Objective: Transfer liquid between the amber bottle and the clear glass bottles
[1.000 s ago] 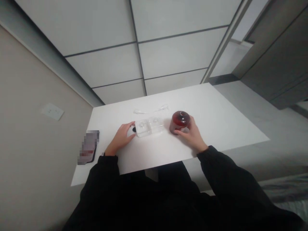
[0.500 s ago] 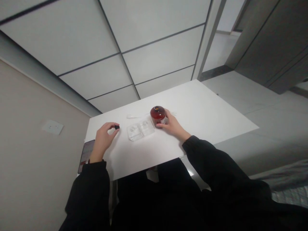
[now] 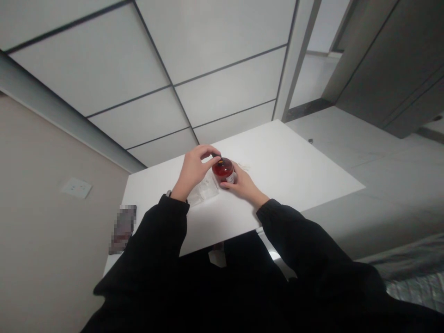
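A round reddish-brown bottle [image 3: 222, 169] with a pale label stands on the white table [image 3: 277, 162]. Wrapped around its right side is my right hand [image 3: 244, 184]. My left hand [image 3: 196, 167] pinches a small black cap [image 3: 216, 156] at the bottle's mouth; whether the cap touches the neck I cannot tell. Below my left hand lies a clear plastic tray [image 3: 204, 190], partly covered by the hand and wrist.
At the table's left edge is a phone-like dark object [image 3: 123, 229], blurred out. Thin pale sticks [image 3: 244, 166] lie behind my right hand. A panelled white wall [image 3: 145, 115] borders the table's far side, and a wall socket [image 3: 77, 187] is on the left.
My left hand has moved right with the black cap, from beside the clear tray to the bottle's top. My right hand still holds the bottle. The view has shifted slightly.
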`<state>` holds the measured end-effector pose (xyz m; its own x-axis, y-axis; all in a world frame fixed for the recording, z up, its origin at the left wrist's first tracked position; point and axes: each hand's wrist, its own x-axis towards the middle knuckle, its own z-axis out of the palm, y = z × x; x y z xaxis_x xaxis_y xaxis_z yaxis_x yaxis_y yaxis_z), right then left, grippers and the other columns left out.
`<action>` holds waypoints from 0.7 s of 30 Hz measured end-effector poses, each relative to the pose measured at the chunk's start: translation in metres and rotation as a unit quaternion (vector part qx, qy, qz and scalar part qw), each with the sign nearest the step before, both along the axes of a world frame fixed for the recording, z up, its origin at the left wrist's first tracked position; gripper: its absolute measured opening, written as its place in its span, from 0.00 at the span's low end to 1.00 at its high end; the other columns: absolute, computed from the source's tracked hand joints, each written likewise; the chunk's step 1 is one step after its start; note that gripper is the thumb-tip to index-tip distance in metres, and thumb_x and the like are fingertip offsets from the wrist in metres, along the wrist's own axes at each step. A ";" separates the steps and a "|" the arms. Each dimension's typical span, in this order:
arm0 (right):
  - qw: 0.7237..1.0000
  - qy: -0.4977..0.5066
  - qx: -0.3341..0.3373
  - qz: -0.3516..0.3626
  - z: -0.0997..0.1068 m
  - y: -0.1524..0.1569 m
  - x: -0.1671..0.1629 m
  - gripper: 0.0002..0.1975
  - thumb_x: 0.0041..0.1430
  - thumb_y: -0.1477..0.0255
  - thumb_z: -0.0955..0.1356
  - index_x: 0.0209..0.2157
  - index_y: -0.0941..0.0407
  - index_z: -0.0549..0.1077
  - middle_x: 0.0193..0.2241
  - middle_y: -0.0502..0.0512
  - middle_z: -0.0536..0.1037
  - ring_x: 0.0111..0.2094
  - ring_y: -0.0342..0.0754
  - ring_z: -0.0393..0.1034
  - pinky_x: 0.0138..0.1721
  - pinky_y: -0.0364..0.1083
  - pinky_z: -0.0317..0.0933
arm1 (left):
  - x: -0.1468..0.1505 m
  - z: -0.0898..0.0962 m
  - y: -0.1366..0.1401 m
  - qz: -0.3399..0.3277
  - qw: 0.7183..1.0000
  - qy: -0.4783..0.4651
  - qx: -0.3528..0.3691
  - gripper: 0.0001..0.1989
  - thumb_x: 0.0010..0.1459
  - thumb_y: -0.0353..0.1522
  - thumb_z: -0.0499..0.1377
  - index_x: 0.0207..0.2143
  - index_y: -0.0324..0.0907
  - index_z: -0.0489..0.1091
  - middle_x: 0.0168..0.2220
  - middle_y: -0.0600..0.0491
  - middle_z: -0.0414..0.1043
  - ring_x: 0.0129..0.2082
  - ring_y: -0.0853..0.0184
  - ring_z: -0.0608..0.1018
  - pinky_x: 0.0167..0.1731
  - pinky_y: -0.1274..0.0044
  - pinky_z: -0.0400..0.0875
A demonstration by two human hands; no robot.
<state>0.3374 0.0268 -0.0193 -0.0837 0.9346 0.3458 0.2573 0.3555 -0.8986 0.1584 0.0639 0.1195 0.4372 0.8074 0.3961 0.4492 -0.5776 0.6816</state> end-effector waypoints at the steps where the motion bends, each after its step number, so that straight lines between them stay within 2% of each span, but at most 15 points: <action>1: 1.000 0.000 0.000 0.001 0.000 0.000 0.000 0.46 0.52 0.60 0.78 0.69 0.53 0.62 0.66 0.63 0.70 0.66 0.60 0.67 0.70 0.63 0.59 | 0.001 -0.003 0.003 -0.004 1.000 -0.013 -0.015 0.03 0.60 0.29 0.66 0.38 0.42 0.79 0.43 0.49 0.82 0.44 0.65 0.81 0.51 0.70 0.75; 4: 1.000 -0.001 -0.001 0.003 -0.001 0.001 0.000 0.46 0.52 0.60 0.78 0.69 0.53 0.62 0.66 0.63 0.70 0.66 0.60 0.67 0.69 0.64 0.60 | -0.001 -0.009 0.007 -0.001 1.000 -0.013 -0.026 0.03 0.60 0.30 0.67 0.36 0.42 0.78 0.42 0.49 0.83 0.45 0.64 0.81 0.54 0.68 0.74; 10: 1.000 -0.004 -0.005 -0.005 -0.004 0.002 0.001 0.46 0.52 0.60 0.78 0.69 0.51 0.62 0.66 0.63 0.70 0.65 0.62 0.68 0.68 0.66 0.61 | -0.007 -0.004 0.004 -0.015 0.995 0.092 0.027 0.10 0.62 0.33 0.67 0.47 0.44 0.81 0.47 0.49 0.83 0.47 0.62 0.82 0.54 0.67 0.74; 16: 1.000 -0.011 -0.001 -0.009 -0.004 0.002 0.001 0.45 0.52 0.60 0.78 0.69 0.51 0.63 0.64 0.62 0.72 0.63 0.62 0.70 0.66 0.65 0.64 | 0.003 0.005 0.005 0.014 0.975 0.209 0.072 0.08 0.61 0.35 0.69 0.41 0.43 0.80 0.39 0.49 0.82 0.39 0.62 0.80 0.43 0.70 0.72; 21: 1.000 -0.016 -0.001 -0.015 -0.005 0.002 0.001 0.47 0.51 0.60 0.79 0.70 0.51 0.62 0.66 0.62 0.71 0.65 0.62 0.69 0.68 0.65 0.62 | 0.015 0.015 0.002 0.056 0.942 0.314 0.101 0.13 0.64 0.42 0.67 0.35 0.40 0.80 0.34 0.46 0.82 0.34 0.58 0.79 0.37 0.68 0.69</action>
<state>0.3382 0.0287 -0.0244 -0.0659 0.9374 0.3420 0.2973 0.3457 -0.8900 0.1734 0.0664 0.1346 0.5529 0.7985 0.2383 0.7937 -0.5917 0.1411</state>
